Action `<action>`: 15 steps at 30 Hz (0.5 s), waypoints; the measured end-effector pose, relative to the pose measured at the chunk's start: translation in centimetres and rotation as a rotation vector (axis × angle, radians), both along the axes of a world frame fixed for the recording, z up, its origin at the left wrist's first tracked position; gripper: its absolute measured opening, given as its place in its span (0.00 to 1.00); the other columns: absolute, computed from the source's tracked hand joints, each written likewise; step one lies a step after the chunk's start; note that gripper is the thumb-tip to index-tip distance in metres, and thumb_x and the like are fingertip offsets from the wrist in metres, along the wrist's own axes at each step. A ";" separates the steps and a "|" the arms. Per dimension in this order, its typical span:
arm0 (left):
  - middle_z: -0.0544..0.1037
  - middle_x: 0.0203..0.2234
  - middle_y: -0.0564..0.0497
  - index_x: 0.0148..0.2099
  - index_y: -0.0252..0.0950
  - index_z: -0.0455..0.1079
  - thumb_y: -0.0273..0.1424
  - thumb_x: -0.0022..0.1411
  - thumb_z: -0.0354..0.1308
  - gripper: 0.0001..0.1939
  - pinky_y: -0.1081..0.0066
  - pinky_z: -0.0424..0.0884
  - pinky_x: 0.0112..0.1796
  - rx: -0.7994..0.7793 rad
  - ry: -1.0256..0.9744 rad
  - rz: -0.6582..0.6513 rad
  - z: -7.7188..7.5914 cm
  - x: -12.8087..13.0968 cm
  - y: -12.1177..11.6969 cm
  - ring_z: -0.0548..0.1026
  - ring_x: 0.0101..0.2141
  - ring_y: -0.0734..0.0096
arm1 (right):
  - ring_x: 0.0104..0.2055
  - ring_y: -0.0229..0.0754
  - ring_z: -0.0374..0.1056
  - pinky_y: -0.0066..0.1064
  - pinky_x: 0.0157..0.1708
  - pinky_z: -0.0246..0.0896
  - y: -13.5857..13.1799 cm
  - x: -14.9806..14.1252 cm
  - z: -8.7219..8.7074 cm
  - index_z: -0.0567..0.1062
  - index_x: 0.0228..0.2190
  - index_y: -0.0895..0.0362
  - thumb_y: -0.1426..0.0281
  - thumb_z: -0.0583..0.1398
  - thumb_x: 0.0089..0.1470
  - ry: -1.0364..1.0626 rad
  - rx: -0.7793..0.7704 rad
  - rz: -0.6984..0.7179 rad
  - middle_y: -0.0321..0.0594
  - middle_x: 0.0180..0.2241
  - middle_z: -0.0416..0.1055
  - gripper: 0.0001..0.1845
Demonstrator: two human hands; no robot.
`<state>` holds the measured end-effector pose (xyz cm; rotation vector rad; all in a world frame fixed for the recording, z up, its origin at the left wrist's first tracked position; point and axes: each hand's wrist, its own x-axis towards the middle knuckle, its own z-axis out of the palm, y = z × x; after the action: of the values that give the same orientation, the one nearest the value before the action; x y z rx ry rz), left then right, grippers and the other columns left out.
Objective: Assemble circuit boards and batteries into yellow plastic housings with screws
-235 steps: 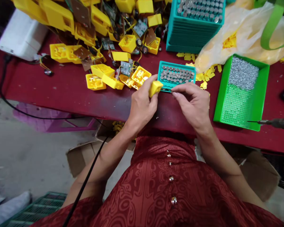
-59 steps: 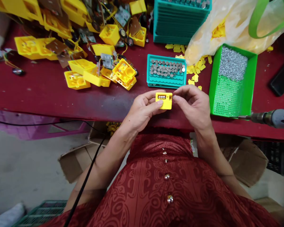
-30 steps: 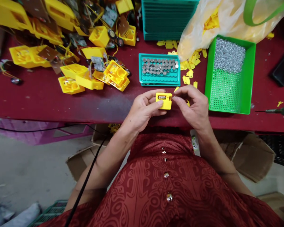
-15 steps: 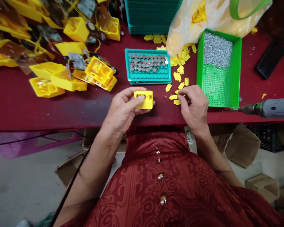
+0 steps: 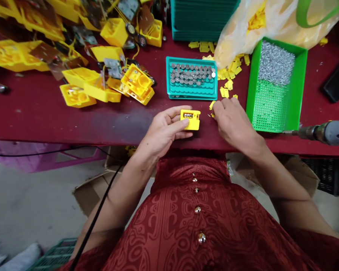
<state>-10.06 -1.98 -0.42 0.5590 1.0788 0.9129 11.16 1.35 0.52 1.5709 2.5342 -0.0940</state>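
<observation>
My left hand is closed around a small yellow plastic case, its thumb pressed on the front face. Shiny button cells show in a slot along the case's top. To the right, my right hand is down at the table with its fingers curled together, among small yellow plastic covers. Its fingertips are mostly hidden, so what they hold, if anything, does not show. Behind the case lies a teal tray with rows of button cells.
A green basket of small screws stands at right, with a power screwdriver near its front corner. Yellow housings with wires and circuit boards pile up at left. A stack of teal trays and a plastic bag stand behind.
The camera view has shifted, moving the table's contents rightward. My left thumb has slid down off the slot, uncovering the button cells. My right hand has turned knuckles-up over the yellow covers.
</observation>
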 end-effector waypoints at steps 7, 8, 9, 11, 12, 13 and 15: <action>0.85 0.42 0.47 0.53 0.33 0.75 0.27 0.58 0.70 0.20 0.73 0.83 0.37 -0.012 -0.017 0.055 0.1 0.1 0.1 0.85 0.38 0.70 | 0.43 0.44 0.71 0.38 0.46 0.65 1.2 0.5 1.1 0.78 0.42 0.58 0.76 0.52 0.65 0.408 0.016 -0.050 0.46 0.41 0.77 0.14; 0.85 0.42 0.47 0.53 0.33 0.75 0.27 0.58 0.70 0.20 0.73 0.83 0.37 0.000 -0.006 0.059 0.0 0.3 0.2 0.84 0.38 0.70 | 0.41 0.42 0.73 0.36 0.45 0.67 1.1 0.3 1.1 0.78 0.41 0.57 0.76 0.55 0.64 0.580 0.005 -0.126 0.43 0.39 0.78 0.12; 0.85 0.42 0.47 0.53 0.32 0.75 0.27 0.58 0.70 0.20 0.74 0.82 0.37 0.015 0.004 0.062 -0.1 0.4 0.2 0.84 0.39 0.70 | 0.38 0.40 0.74 0.35 0.43 0.69 0.9 0.0 1.2 0.78 0.39 0.56 0.74 0.57 0.63 0.761 -0.038 -0.205 0.41 0.37 0.78 0.09; 0.85 0.42 0.47 0.53 0.32 0.75 0.27 0.58 0.70 0.21 0.75 0.82 0.38 0.055 0.023 0.064 -0.5 0.8 0.4 0.84 0.39 0.71 | 0.31 0.36 0.74 0.31 0.35 0.70 0.3 -0.9 1.2 0.78 0.37 0.56 0.69 0.62 0.60 1.085 -0.212 -0.363 0.37 0.31 0.78 0.04; 0.86 0.42 0.47 0.53 0.32 0.75 0.28 0.58 0.70 0.21 0.75 0.81 0.39 0.076 0.032 0.061 -0.6 1.0 0.5 0.84 0.39 0.71 | 0.29 0.36 0.74 0.29 0.31 0.70 -0.1 -1.4 1.1 0.77 0.36 0.57 0.67 0.64 0.59 1.205 -0.312 -0.435 0.37 0.30 0.78 0.05; 0.86 0.42 0.46 0.53 0.32 0.75 0.28 0.58 0.71 0.21 0.74 0.81 0.40 0.099 0.042 0.057 -0.8 1.1 0.5 0.84 0.39 0.71 | 0.28 0.35 0.74 0.28 0.29 0.70 -0.5 -1.9 0.9 0.77 0.36 0.57 0.65 0.65 0.58 1.295 -0.397 -0.492 0.37 0.29 0.78 0.08; 0.86 0.44 0.45 0.54 0.32 0.73 0.28 0.58 0.70 0.22 0.73 0.81 0.42 0.142 0.065 0.047 -1.1 1.5 0.6 0.84 0.40 0.70 | 0.28 0.35 0.75 0.28 0.28 0.71 -1.1 -2.9 0.5 0.77 0.36 0.57 0.63 0.67 0.56 1.404 -0.477 -0.567 0.37 0.28 0.78 0.11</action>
<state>-8.59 -1.36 -1.53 0.6869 1.0948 1.0244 8.21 0.30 1.03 2.3050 2.1218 -2.3363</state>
